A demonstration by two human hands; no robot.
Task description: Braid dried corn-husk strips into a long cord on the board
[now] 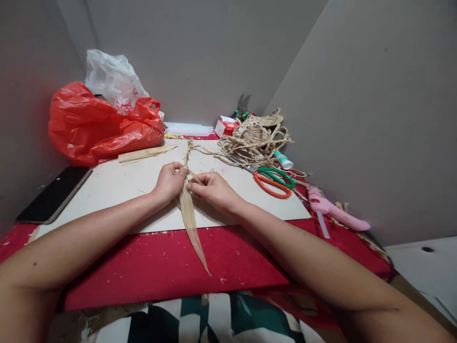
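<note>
My left hand (172,179) pinches the lower end of a thin braided cord (187,151) over the white board (117,186). Close beside it on the right, my right hand (213,189) is closed with thumb and finger on a strand of dry husk. From between the hands a broad pale dried husk leaf (190,215) hangs toward me, its tip past the board's front edge. The cord runs up to a small knotted end, and another thin length leads right to a heap of braided rope (259,138).
Orange-and-green-handled scissors (273,182), a glue stick (283,160) and a pink glue gun (335,209) lie to the right. A phone (55,194), an orange plastic bag (96,126) and flat husk strips (144,154) are at left. Pliers (242,108) and a red-white box (225,126) stand behind.
</note>
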